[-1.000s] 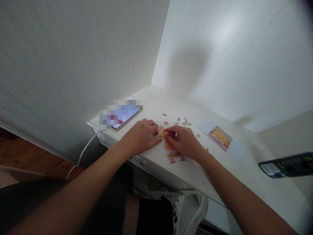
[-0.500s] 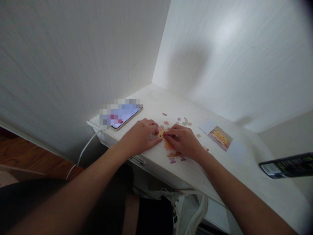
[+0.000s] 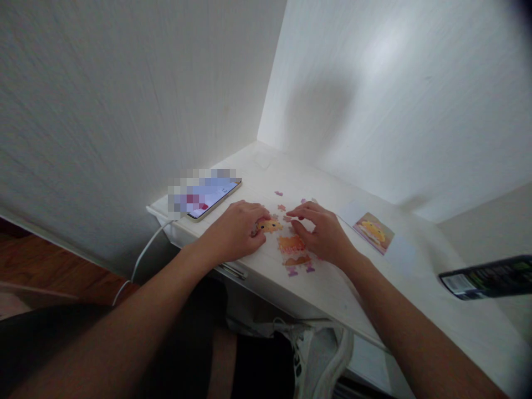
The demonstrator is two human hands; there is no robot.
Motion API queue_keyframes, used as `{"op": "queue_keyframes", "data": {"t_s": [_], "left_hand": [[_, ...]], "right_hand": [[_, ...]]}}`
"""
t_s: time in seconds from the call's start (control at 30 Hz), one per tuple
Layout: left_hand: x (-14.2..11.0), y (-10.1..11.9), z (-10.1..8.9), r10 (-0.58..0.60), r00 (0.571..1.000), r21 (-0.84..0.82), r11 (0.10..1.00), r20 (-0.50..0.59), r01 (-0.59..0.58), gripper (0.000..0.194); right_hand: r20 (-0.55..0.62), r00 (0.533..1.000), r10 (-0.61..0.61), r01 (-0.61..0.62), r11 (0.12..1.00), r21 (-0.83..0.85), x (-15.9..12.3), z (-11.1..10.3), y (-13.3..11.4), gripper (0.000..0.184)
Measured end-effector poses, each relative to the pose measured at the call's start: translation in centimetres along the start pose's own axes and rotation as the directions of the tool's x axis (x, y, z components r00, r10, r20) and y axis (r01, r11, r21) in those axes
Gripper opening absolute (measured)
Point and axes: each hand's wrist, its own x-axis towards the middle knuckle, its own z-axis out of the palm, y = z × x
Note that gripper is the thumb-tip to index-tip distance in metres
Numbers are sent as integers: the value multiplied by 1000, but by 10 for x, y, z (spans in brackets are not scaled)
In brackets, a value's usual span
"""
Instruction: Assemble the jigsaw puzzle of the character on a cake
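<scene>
Lettering: the dark cylindrical container point(image 3: 486, 277), lying at the right edge of the frame, bears a pale panel and greenish print, too blurred to read; the white shoe point(image 3: 320, 354), bottom centre, shows black marks, likewise illegible.
Phone point(image 3: 222, 194): slab-shaped, screen lit and partly pixelated, left of centre; white cable point(image 3: 143, 252) below it.
Puzzle, yellow section point(image 3: 271, 226): flat, knobbed edges, two dark eye spots; centre of the frame on the white desk point(image 3: 253, 174).
Puzzle, orange section point(image 3: 291, 244): just below and right of the yellow one; brown and purple edging beneath.
Loose pieces point(image 3: 279, 193): small, pink to purple, scattered above the sections.
Left hand point(image 3: 239, 230): thumb and fingers about the yellow section's left end; whether they pinch it cannot be told.
Right hand point(image 3: 326, 233): thumb and forefinger apart, beside the orange section.
Picture card point(image 3: 374, 233): glossy-looking, yellow figure, right of centre.
Container contents: not visible.
</scene>
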Motion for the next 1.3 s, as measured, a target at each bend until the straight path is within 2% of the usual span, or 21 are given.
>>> {"op": "queue_keyframes", "data": {"t_s": [0.1,0.2,0.3,0.37,0.47,0.57,0.9,1.3], "left_hand": [[0,-2,0,-12,1000,-3,1000,-5,12,34],[-1,-4,0,-44,999,12,999,6,44,35],[-1,-6,-1,-38,998,30,999,52,36,33],[0,-7,-1,-31,997,39,999,67,29,32],[0,-7,-1,-23,997,47,999,76,20,31],[0,-7,-1,-11,996,66,998,85,6,31],[-2,-1,-2,39,994,154,987,99,-54,32],[-2,6,-5,5,993,229,973,114,-31,31]], "right_hand": [[16,1000,19,-19,1000,-16,1,-7,6,19],[142,987,79,-84,996,27,-1,-19,7,13],[354,918,178,-206,978,43,-5,-31,0,18],[431,879,204,-214,977,-27,-7,-35,-7,24],[416,895,160,-101,982,-161,-9,-34,-19,35],[382,918,108,-21,974,-226,-12,-29,-27,41],[411,902,135,-89,988,-128,-11,-27,-35,26],[427,889,168,-160,986,-54,-10,-27,-36,24]]}}
